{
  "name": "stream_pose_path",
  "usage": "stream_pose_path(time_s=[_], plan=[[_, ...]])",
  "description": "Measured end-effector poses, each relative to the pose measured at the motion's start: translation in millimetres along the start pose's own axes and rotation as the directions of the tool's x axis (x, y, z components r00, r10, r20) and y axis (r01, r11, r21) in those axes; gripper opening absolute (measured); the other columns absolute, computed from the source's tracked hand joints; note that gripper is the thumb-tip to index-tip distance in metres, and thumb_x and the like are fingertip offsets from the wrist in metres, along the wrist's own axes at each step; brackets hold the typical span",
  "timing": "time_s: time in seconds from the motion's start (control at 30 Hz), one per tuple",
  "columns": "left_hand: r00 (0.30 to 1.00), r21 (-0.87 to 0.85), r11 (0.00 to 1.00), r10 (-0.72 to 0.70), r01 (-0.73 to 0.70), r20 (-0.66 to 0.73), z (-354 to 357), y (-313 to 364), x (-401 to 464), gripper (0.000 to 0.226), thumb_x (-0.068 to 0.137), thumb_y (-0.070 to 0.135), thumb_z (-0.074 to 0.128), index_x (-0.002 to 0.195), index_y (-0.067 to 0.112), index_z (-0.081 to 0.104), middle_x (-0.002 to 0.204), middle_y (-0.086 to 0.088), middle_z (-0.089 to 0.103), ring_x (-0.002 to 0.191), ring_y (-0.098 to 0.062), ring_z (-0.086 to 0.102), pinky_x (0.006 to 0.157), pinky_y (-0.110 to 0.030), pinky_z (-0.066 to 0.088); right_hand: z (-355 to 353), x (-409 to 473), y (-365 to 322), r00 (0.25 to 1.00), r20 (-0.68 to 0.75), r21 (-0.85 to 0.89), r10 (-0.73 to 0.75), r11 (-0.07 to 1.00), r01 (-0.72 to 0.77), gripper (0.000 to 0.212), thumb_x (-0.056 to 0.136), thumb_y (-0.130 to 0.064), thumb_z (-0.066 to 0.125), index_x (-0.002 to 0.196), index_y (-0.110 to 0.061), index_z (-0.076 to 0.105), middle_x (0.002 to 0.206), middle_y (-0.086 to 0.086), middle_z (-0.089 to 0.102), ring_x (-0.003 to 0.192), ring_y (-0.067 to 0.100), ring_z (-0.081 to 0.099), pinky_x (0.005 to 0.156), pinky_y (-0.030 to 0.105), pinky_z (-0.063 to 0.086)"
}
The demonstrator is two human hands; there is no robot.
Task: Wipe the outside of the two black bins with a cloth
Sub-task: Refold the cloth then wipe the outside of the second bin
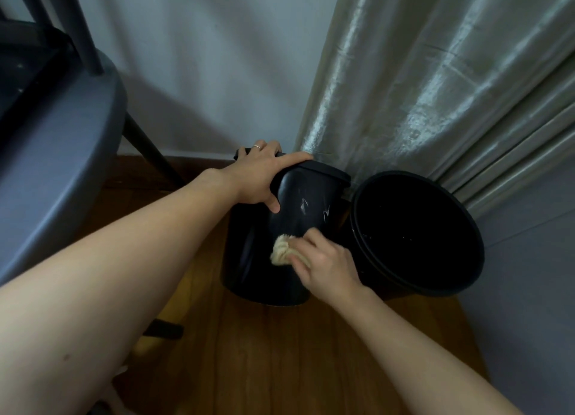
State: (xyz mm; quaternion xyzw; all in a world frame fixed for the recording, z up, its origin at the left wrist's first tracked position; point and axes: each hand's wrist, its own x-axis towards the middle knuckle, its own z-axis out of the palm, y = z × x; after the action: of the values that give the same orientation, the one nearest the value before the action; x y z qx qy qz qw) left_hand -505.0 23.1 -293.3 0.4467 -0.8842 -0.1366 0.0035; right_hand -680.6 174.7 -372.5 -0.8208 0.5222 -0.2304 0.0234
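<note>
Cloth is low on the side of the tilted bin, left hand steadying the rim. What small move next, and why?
Probably sweep the cloth up the wall of the tilted bin toward the pale scuff marks. The right hand presses it just below them, and the left hand grips the rim, so the bin looks steady enough for an upward stroke.

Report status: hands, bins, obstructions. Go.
Left hand grips tilted lidded black plastic bin at rim. Right hand presses crumpled beige cloth on its side. Open round black bin alongside. No obstructions.
</note>
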Motion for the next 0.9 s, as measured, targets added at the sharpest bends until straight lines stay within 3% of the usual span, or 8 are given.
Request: stream_pose_path(time_s=[0.1,0.23,0.3,0.47,0.67,0.9], plan=[[1.0,-0.006,1.0,0.005,-0.005,-0.002,0,0,0,0.115,0.061,0.041,0.087,0.146,0.054,0.011,0.112,0.002,0.03,0.116,-0.026,0.032,0.103,-0.056,0.029,-2,-3,2,0.996,0.06,-0.015,-0.058,0.998,0.059,0.023,0.09,-0.032,0.058,0.107,-0.019,0.068,0.09,0.0,0.055,0.066,0.017,0.061,0.043,0.033,0.052],[1.0,0.003,1.0,-0.003,0.003,-0.004,1,0,-1,0.116,0.062,0.042,0.087,0.147,0.054,0.009,0.12,-0.003,0.036,0.118,-0.027,0.032,0.103,-0.056,0.03,-10,22,3,0.99,-0.084,0.005,0.115,0.993,-0.115,0.024,0.089,-0.027,0.07,0.11,-0.016,0.068,0.091,0.002,0.056,0.064,0.02,0.061,0.048,0.028,0.048],[1.0,0.01,1.0,0.005,-0.004,-0.005,1,0,-1,0.116,0.061,0.042,0.087,0.146,0.054,0.009,0.118,-0.002,0.035,0.117,-0.027,0.032,0.102,-0.056,0.03,-8,21,2,0.985,-0.103,0.022,0.135,0.991,-0.134,0.025,0.089,-0.026,0.07,0.111,-0.016,0.068,0.092,0.002,0.056,0.064,0.019,0.06,0.048,0.027,0.047],[1.0,-0.013,1.0,0.007,-0.007,0.002,1,-1,1,0.114,0.062,0.04,0.087,0.146,0.055,0.01,0.117,-0.002,0.034,0.117,-0.027,0.031,0.103,-0.056,0.028,4,-14,1,0.994,0.08,0.024,-0.068,0.997,0.067,0.026,0.091,-0.035,0.053,0.106,-0.019,0.068,0.092,0.0,0.056,0.067,0.016,0.06,0.044,0.032,0.052],[1.0,-0.008,1.0,0.006,-0.006,-0.002,2,-2,0,0.114,0.062,0.042,0.087,0.146,0.054,0.011,0.121,-0.003,0.035,0.116,-0.027,0.031,0.102,-0.057,0.029,7,-12,-7,0.999,0.0,0.02,0.054,0.998,-0.054,0.021,0.089,-0.028,0.066,0.109,-0.02,0.066,0.094,0.0,0.055,0.069,0.015,0.06,0.049,0.028,0.051],[1.0,-0.033,0.999,0.021,-0.021,0.003,1,-3,-1,0.113,0.063,0.041,0.086,0.145,0.055,0.01,0.112,0.002,0.03,0.116,-0.026,0.031,0.103,-0.056,0.028,26,-59,-7,0.964,0.216,0.029,-0.158,0.987,0.155,0.016,0.094,-0.032,0.058,0.105,-0.022,0.062,0.095,-0.004,0.056,0.075,0.01,0.061,0.047,0.027,0.054]])
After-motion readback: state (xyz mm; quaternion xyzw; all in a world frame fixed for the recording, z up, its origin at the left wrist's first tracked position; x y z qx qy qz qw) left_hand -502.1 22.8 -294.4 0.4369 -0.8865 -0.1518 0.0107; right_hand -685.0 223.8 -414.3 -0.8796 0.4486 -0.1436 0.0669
